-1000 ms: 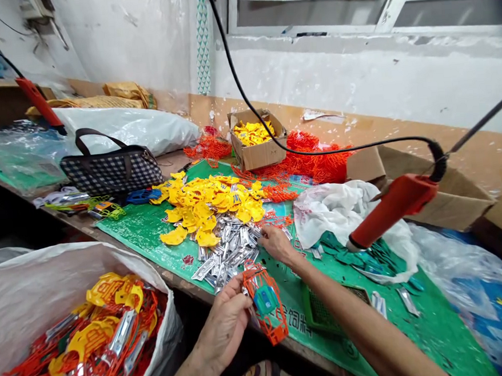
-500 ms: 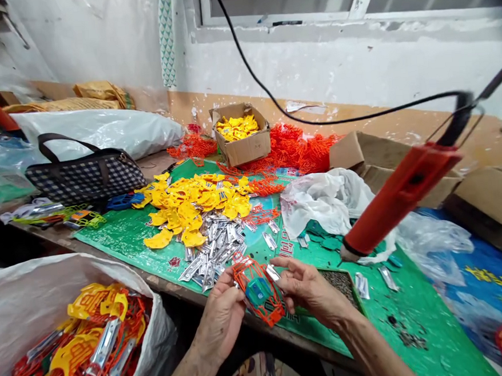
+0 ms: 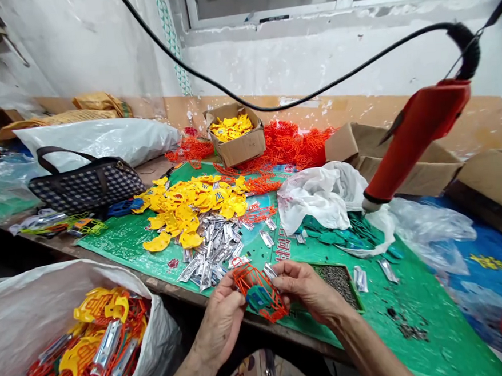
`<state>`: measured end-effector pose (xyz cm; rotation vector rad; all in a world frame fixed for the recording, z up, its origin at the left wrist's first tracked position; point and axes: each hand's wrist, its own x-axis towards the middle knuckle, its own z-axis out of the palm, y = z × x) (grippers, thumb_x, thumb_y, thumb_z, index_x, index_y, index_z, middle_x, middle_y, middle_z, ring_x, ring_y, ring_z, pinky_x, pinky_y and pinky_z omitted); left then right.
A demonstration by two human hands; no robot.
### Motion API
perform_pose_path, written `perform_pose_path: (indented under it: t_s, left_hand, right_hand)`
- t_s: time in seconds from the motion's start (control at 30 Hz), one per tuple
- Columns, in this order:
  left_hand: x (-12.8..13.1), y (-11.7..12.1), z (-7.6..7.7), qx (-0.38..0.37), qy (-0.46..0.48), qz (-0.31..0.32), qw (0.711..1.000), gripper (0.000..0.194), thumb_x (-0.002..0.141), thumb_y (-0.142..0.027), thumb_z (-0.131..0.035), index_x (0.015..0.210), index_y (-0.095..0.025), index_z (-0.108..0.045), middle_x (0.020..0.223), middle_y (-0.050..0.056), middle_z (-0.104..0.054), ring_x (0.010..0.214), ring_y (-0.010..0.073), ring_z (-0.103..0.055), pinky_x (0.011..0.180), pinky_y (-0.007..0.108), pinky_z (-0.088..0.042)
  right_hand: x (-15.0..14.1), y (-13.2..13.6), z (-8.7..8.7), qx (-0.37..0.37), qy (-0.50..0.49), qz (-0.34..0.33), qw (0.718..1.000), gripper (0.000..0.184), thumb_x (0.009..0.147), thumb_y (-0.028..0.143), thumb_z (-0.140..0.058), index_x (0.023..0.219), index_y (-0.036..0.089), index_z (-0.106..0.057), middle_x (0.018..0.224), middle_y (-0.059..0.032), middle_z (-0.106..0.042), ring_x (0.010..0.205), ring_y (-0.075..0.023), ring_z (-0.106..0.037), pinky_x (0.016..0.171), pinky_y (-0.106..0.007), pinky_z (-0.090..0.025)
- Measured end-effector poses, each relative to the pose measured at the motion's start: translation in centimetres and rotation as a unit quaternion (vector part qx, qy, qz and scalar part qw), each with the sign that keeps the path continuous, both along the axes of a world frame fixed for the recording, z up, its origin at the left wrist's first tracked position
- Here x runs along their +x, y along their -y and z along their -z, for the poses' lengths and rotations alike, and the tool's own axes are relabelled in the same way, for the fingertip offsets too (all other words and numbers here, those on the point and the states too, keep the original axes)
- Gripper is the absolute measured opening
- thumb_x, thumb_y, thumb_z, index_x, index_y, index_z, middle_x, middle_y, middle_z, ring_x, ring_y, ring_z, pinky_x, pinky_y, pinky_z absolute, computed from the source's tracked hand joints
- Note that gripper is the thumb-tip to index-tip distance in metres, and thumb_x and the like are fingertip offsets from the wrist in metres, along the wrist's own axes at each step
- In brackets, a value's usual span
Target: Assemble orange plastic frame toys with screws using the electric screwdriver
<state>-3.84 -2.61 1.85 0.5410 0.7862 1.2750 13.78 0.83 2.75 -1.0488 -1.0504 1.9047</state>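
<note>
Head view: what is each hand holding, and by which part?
Left hand: orange frame, by its left end. Right hand: small silver piece, by its right end.

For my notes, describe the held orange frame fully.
The orange frame looks like thin plastic openwork, with a teal piece within it. It is held at a slant by the table's near edge. The left hand's grip pinches its left end; the right hand's grip, holding a silver piece, is at its right; contact is unclear.
</note>
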Motion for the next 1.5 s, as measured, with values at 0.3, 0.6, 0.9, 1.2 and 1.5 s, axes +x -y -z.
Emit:
perform_pose_path:
  t_s: [0.3,0.6,0.9,1.2,1.5]
  left_hand:
    - [-0.6,0.0,0.0,0.046,-0.165,0.093,0.981,0.045,0.075,-0.008,-0.061,0.119,-0.018,-0.066,0.103,0.004,-0.075,0.100,0.0232,-0.067,0.090,0.033,-0.049]
    - [-2.1,0.1,-0.1,0.023,-0.250,0.064,0.966,0.063,0.073,-0.010,-0.067,0.133,-0.023,-0.055,0.119,0.007,-0.068,0.090,0.0195,-0.067,0.079,0.028,-0.051]
    - [-1.3,2.0,-2.7,0.165,-0.375,-0.062,0.910,0.041,0.074,-0.014,-0.071,0.114,-0.024,-0.073,0.123,0.010,-0.066,0.069,0.0172,-0.062,0.078,0.028,-0.050]
    - [-2.0,0.4,-1.2,0.175,-0.422,0.087,0.886,0.050,0.076,-0.011,-0.062,0.124,-0.022,-0.067,0.069,0.001,-0.067,0.058,0.0186,-0.056,0.065,0.026,-0.044]
    - [-1.8,0.3,-1.0,0.064,-0.344,0.083,0.933,0.050,0.073,-0.016,-0.061,0.123,-0.014,-0.064,0.072,0.000,-0.067,0.051,0.0151,-0.063,0.049,0.025,-0.050]
  right_hand:
    - [0.7,0.0,-0.3,0.042,0.044,0.007,0.998,0.036,0.061,0.044,-0.082,0.073,0.015,-0.062,0.057,0.0054,-0.056,0.046,-0.0057,-0.043,0.048,-0.021,-0.031]
    - [0.4,0.1,-0.1,0.108,0.108,0.013,0.988,0.027,0.069,0.039,-0.075,0.076,0.017,-0.062,0.061,0.0051,-0.053,0.053,-0.0082,-0.041,0.052,-0.023,-0.030]
    - [-0.6,0.8,-0.6,0.160,0.171,0.000,0.972,0.021,0.073,0.038,-0.070,0.076,0.018,-0.064,0.068,0.0022,-0.056,0.063,-0.0123,-0.045,0.058,-0.025,-0.034]
    - [-1.2,1.1,-0.4,0.184,0.213,-0.041,0.959,0.021,0.077,0.038,-0.066,0.079,0.016,-0.067,0.075,-0.0014,-0.064,0.071,-0.0161,-0.053,0.066,-0.027,-0.039]
    - [-1.6,0.4,-0.6,0.153,0.155,-0.010,0.976,0.026,0.072,0.040,-0.072,0.081,0.017,-0.067,0.069,0.0013,-0.060,0.060,-0.0114,-0.047,0.058,-0.025,-0.035]
